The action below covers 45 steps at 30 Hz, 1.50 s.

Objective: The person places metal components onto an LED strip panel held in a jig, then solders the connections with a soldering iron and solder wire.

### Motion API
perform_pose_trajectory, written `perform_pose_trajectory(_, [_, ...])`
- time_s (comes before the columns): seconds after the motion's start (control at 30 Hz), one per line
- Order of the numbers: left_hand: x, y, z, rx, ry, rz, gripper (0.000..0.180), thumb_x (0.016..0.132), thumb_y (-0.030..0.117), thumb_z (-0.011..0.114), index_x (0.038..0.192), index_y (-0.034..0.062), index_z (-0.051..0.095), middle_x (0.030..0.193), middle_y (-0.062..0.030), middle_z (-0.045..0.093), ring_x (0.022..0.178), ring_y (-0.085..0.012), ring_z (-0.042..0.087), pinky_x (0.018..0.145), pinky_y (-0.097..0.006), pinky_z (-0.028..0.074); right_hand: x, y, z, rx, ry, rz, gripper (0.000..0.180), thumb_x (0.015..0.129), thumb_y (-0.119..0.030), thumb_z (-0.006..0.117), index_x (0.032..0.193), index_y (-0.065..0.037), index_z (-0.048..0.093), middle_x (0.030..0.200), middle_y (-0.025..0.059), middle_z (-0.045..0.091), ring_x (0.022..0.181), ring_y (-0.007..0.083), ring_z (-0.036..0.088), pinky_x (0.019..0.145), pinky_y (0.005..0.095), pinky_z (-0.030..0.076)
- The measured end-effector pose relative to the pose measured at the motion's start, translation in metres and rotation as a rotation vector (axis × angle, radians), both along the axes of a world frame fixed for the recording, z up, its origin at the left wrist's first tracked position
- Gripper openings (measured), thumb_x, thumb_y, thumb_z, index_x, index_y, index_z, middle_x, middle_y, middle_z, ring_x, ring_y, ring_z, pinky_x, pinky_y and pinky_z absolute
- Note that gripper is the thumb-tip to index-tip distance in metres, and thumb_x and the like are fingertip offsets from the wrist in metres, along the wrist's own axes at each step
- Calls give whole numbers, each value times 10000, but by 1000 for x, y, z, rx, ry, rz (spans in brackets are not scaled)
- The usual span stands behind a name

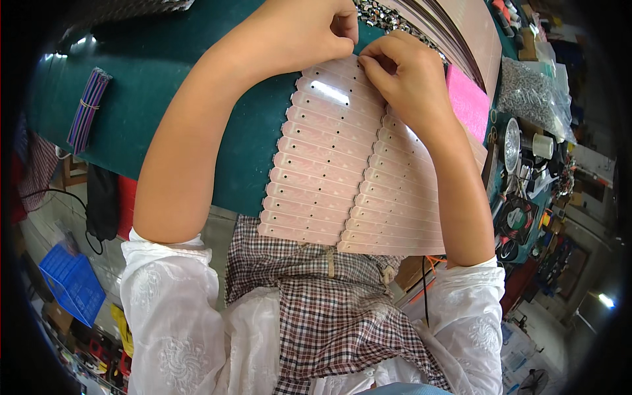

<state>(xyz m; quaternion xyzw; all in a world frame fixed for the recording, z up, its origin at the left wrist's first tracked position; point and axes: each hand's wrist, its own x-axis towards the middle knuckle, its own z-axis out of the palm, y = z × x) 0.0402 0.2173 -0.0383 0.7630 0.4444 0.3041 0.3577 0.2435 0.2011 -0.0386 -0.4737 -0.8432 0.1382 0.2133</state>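
A pale pink sheet marked off in strips with scalloped left ends and small dark holes lies before me, its near edge reaching past the table toward my lap. A second, similar scalloped sheet sits to its right, partly covered by my right forearm. At the far end of the first sheet, my left hand is closed with fingers curled. My right hand pinches thumb against finger right beside it, at the sheet's far edge. Anything between the fingertips is too small or hidden to make out.
Small shiny metal pieces are heaped beyond my hands. To the right are a pink foam block, a bag of small metal parts and a round metal dish. A banded bundle of coloured strips lies left on the green tabletop.
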Motion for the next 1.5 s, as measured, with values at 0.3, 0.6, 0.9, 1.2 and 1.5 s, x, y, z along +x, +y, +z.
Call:
perform_pose_trajectory(0.3, [12,-5,-14,-1,56,-79,145,823,103,692,875,-32,690,755,-124,686,668,-196,634,636,-327,505,2,-3,-3,36,-11,-26,117,822,-112,696,897,-29,732,860,137,663,794,338,655,732,416,533])
perform_pose_trajectory(0.6, [17,-7,-21,133,141,-47,133,841,113,681,884,-12,701,800,-144,699,732,-267,669,682,-374,518,16,-14,9,-20,194,-123,195,827,-32,714,1019,-5,731,910,141,719,800,248,708,740,340,552])
perform_pose_trajectory(0.9, [19,-12,-16,268,242,-33,118,830,119,678,857,6,699,823,-141,679,816,-303,662,738,-396,524,52,-46,34,-118,504,-277,135,866,26,698,994,17,739,900,49,724,824,96,681,749,233,535])
perform_pose_trajectory(1.2, [28,-19,-20,409,450,-6,79,824,92,645,830,20,676,873,-114,665,796,-328,657,719,-424,525,80,-66,23,-325,342,-431,137,887,20,700,1019,51,717,922,64,720,838,116,678,796,236,540])
perform_pose_trajectory(1.5, [31,-21,-21,484,486,9,73,821,78,639,839,20,680,881,-111,671,738,-332,659,665,-420,532,83,-61,10,-269,195,-422,124,887,-53,696,967,41,702,882,118,706,778,183,657,737,303,525])
